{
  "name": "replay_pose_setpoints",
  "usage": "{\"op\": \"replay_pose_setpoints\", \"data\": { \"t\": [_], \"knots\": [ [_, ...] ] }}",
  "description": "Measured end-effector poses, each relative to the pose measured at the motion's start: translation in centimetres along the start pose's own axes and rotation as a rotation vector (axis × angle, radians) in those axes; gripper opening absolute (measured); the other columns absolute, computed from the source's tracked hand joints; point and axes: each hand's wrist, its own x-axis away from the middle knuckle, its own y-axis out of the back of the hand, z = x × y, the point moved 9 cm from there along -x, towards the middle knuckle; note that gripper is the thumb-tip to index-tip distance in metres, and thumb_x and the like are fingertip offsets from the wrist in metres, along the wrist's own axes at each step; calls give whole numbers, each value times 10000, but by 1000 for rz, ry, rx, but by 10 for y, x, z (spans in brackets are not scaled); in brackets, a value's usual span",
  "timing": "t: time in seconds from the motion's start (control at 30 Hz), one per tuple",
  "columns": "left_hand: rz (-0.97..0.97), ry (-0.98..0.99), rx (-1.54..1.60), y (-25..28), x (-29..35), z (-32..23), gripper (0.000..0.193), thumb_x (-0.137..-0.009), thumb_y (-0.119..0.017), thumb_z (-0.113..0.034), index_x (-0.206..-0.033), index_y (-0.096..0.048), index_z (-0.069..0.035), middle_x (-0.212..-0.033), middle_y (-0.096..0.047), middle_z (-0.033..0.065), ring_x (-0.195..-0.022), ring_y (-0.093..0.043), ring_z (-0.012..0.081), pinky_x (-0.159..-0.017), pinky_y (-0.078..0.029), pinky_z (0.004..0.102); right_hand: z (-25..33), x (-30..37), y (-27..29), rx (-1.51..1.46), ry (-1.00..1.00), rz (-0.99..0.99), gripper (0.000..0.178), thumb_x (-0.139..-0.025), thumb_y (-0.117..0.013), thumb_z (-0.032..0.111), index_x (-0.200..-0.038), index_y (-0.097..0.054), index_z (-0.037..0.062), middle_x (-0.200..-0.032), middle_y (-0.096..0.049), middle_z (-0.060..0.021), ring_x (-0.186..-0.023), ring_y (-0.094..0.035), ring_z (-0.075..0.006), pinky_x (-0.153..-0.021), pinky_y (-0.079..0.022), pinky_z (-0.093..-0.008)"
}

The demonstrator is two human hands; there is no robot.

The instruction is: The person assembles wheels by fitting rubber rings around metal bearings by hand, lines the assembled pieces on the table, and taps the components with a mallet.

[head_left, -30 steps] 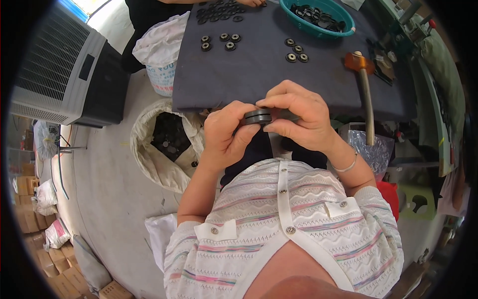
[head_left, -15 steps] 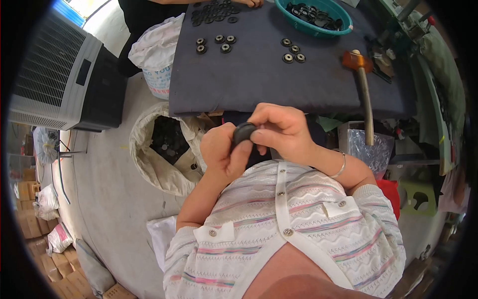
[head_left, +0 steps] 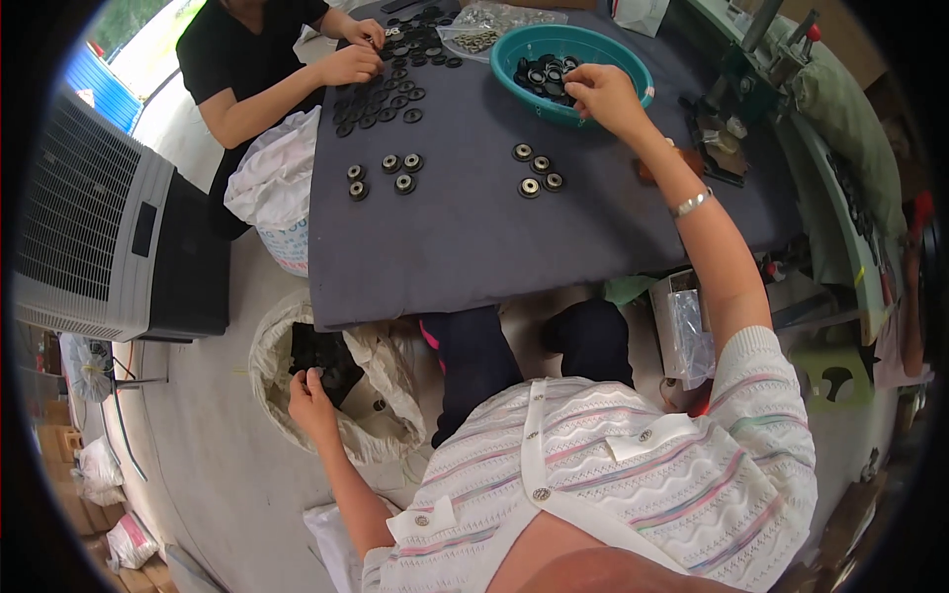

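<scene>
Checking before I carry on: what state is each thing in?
left hand: over sack, fingers bent, hold unclear
right hand: at basin, fingers bent, hold unclear
sack: open, part-filled
basin: upright, part-filled with black parts
wheels: nine, lying flat, two groups
clear bag: holding metal pieces
cooler: upright, running or not unclear

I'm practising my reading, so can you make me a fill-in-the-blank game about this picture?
The person's ____ hand is at the teal basin.
The open sack by the left hand stands on the ____.
The metal-centred discs in the group nearest the basin number ____.
The co-worker's shirt is ____.

Missing words: right; floor; four; black.
</scene>
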Motion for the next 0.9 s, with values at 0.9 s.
{"op": "replay_pose_setpoints", "data": {
  "t": [0.9],
  "knots": [
    [491, -916, 98, -174, 32, -419, 181, -775, -641, -173, -879, -646, -24, -825, -589, 146, -752, -610, 316, -659, -478, 410, -61, -91, -104, 986, 145, 553, 189, -738, -609, 58, -906, -676, 5, -934, -648, -205, -899, -629, -340, -781, -503, -408]
  ]
}}
